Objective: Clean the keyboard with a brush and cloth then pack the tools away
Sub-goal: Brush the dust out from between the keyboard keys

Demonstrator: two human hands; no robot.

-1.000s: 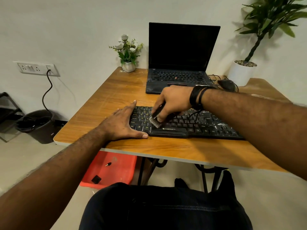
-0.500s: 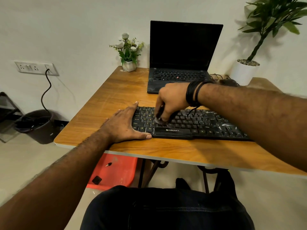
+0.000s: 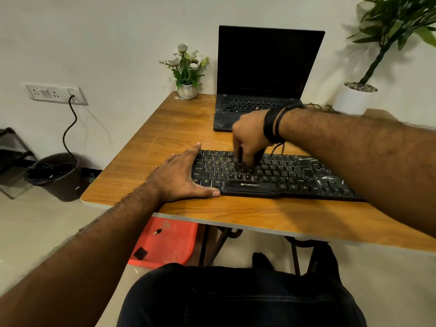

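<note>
A black keyboard point(image 3: 292, 178) lies across the front of the wooden table point(image 3: 169, 128). My left hand point(image 3: 181, 175) rests flat against the keyboard's left end, thumb along its front edge. My right hand point(image 3: 250, 135) hovers over the upper left keys and grips a small dark brush point(image 3: 240, 155), its tip down on the keys; the hand is blurred and hides most of the brush. No cloth is in view.
An open black laptop point(image 3: 264, 74) stands behind the keyboard. A small white flower pot point(image 3: 187, 90) sits at the back left, a large white plant pot point(image 3: 356, 97) at the back right. A red stool point(image 3: 169, 241) stands under the table, a dark bin point(image 3: 56, 178) by the wall.
My right hand has swept the brush from the front row near the space bar up toward the upper key rows. My left hand has stayed at the keyboard's left end.
</note>
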